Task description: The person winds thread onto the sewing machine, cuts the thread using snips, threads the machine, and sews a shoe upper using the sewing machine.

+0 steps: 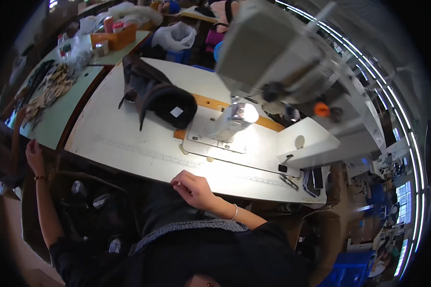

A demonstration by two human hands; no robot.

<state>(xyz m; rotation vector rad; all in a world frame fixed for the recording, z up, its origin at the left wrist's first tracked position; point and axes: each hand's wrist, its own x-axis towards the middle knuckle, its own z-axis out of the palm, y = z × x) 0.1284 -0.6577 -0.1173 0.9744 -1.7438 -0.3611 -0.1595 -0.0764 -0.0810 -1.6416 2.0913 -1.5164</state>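
Observation:
My right hand (195, 187) rests on the near edge of the white sewing table (129, 143), fingers curled in, with nothing visible in it. My left hand (33, 152) hangs out to the far left, below the corner of a pale green table (64, 112); its grip is unclear. A heap of dark leather pieces (153, 95) bearing a small white tag lies on the table to the left of the sewing machine (273, 62). The machine's lamp lights the needle plate (225, 136).
Dark snips (288, 181) lie near the table's right front edge. Beige cut pieces (52, 86) cover the green table. An orange tray (114, 37) and a white plastic bag (177, 36) stand behind. A blue crate (349, 268) sits low right.

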